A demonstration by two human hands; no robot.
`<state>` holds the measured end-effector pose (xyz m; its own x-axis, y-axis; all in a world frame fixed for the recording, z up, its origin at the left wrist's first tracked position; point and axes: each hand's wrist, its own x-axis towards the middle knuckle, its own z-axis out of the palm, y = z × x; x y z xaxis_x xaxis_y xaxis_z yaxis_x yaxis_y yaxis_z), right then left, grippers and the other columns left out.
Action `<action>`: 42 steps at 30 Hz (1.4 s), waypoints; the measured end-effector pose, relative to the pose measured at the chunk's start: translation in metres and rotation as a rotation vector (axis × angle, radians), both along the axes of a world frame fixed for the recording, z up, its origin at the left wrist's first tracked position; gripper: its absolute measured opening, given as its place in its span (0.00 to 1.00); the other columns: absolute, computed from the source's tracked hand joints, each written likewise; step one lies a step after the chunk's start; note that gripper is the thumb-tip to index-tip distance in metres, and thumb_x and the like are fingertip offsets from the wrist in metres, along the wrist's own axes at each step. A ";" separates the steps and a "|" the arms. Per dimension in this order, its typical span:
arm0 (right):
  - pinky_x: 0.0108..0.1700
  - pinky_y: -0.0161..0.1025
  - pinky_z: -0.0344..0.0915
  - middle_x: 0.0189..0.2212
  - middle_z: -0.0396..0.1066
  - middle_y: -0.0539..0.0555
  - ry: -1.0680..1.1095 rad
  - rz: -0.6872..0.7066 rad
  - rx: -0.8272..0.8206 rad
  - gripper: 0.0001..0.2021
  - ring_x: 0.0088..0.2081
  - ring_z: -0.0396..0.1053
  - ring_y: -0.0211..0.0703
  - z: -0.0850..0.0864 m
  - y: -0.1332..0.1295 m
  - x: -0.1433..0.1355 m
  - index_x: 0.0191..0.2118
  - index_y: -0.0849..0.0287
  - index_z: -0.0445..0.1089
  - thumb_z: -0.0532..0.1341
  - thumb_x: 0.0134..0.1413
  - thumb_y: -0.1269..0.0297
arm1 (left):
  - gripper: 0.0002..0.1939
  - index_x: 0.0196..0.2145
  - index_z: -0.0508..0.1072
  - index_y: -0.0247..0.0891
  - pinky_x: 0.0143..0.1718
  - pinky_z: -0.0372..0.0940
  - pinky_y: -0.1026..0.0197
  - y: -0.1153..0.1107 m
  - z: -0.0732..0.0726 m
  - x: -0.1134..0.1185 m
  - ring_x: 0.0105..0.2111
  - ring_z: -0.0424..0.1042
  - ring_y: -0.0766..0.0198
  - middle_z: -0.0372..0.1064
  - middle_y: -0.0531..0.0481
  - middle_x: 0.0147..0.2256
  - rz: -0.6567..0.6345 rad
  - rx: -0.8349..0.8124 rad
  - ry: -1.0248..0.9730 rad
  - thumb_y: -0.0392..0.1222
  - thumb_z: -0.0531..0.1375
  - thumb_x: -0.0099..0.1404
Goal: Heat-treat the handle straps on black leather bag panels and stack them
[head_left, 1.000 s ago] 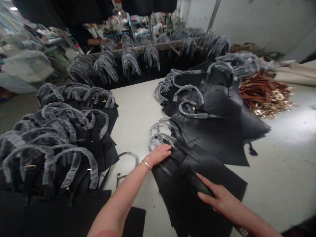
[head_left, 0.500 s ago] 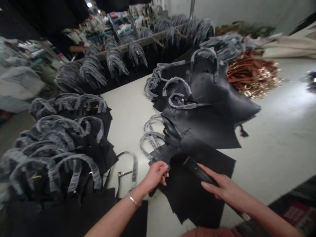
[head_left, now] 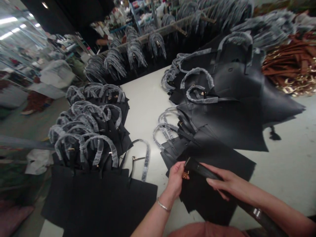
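My left hand (head_left: 176, 177), with a silver bracelet on its wrist, pinches a small gold metal piece (head_left: 186, 175). Its fingertips meet the near end of a dark strap-like bundle (head_left: 201, 169). That bundle lies in my right hand (head_left: 222, 181), between thumb and fingers. Beneath both hands are black leather panels (head_left: 222, 154), whose wrapped handles (head_left: 161, 131) curve out at the left. What the dark bundle consists of is hard to make out.
Black bag pieces with plastic-wrapped handles (head_left: 98, 141) are piled at left on the white table (head_left: 140, 89). Larger black panels (head_left: 237, 98) lie at right. Brown straps with gold hardware (head_left: 291, 62) are heaped far right. Wrapped handles (head_left: 138, 52) hang from a rail behind.
The view has turned left. My left hand has moved right, up to the dark bundle in my right hand, and the gold piece now shows at its fingers.
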<state>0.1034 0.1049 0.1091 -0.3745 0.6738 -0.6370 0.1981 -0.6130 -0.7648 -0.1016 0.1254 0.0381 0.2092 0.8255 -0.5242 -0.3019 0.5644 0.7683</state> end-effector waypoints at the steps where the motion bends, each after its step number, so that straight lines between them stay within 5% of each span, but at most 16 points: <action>1: 0.20 0.31 0.57 0.22 0.63 0.45 0.005 -0.023 0.010 0.39 0.18 0.61 0.33 0.000 0.003 -0.001 0.67 0.55 0.49 0.60 0.53 0.48 | 0.24 0.37 0.73 0.31 0.23 0.59 0.68 -0.001 0.001 0.001 0.23 0.66 0.70 0.70 0.48 0.28 0.008 -0.005 -0.017 0.58 0.65 0.56; 8: 0.18 0.31 0.58 0.22 0.62 0.44 -0.013 -0.018 -0.035 0.40 0.16 0.60 0.32 -0.003 -0.002 0.000 0.67 0.56 0.50 0.61 0.52 0.49 | 0.21 0.38 0.74 0.31 0.24 0.59 0.67 -0.005 0.008 0.005 0.26 0.65 0.69 0.69 0.46 0.32 0.156 -0.074 -0.116 0.51 0.67 0.54; 14: 0.19 0.33 0.58 0.21 0.63 0.45 -0.135 -0.120 0.052 0.42 0.17 0.61 0.34 -0.006 0.003 0.002 0.68 0.57 0.48 0.62 0.50 0.48 | 0.17 0.37 0.71 0.33 0.24 0.56 0.68 -0.013 0.002 0.012 0.23 0.62 0.72 0.67 0.49 0.31 0.167 -0.328 -0.281 0.38 0.69 0.49; 17: 0.20 0.33 0.58 0.21 0.64 0.45 -0.146 -0.070 0.025 0.42 0.17 0.62 0.35 -0.006 -0.001 0.010 0.68 0.57 0.48 0.62 0.51 0.47 | 0.15 0.32 0.72 0.31 0.26 0.57 0.69 -0.021 -0.004 0.018 0.24 0.63 0.72 0.67 0.49 0.29 0.185 -0.176 -0.153 0.35 0.70 0.47; 25: 0.19 0.32 0.56 0.21 0.63 0.45 -0.102 0.021 -0.054 0.39 0.17 0.60 0.34 -0.008 -0.015 0.003 0.66 0.56 0.52 0.61 0.51 0.47 | 0.21 0.44 0.73 0.34 0.37 0.64 0.64 -0.030 -0.017 0.022 0.35 0.73 0.62 0.74 0.44 0.38 0.182 0.090 0.074 0.36 0.67 0.50; 33: 0.19 0.33 0.58 0.22 0.62 0.44 -0.155 -0.104 0.018 0.41 0.17 0.60 0.34 -0.007 0.009 -0.005 0.67 0.58 0.49 0.61 0.50 0.48 | 0.25 0.48 0.69 0.35 0.33 0.63 0.66 -0.029 -0.022 0.018 0.32 0.72 0.64 0.75 0.45 0.37 0.175 0.078 0.140 0.31 0.64 0.51; 42: 0.18 0.31 0.57 0.22 0.62 0.44 -0.071 -0.031 -0.083 0.41 0.15 0.59 0.32 -0.008 0.002 -0.002 0.67 0.55 0.50 0.61 0.49 0.47 | 0.23 0.47 0.72 0.36 0.35 0.65 0.63 -0.032 -0.025 0.021 0.35 0.73 0.60 0.75 0.44 0.37 0.134 0.084 0.146 0.33 0.64 0.51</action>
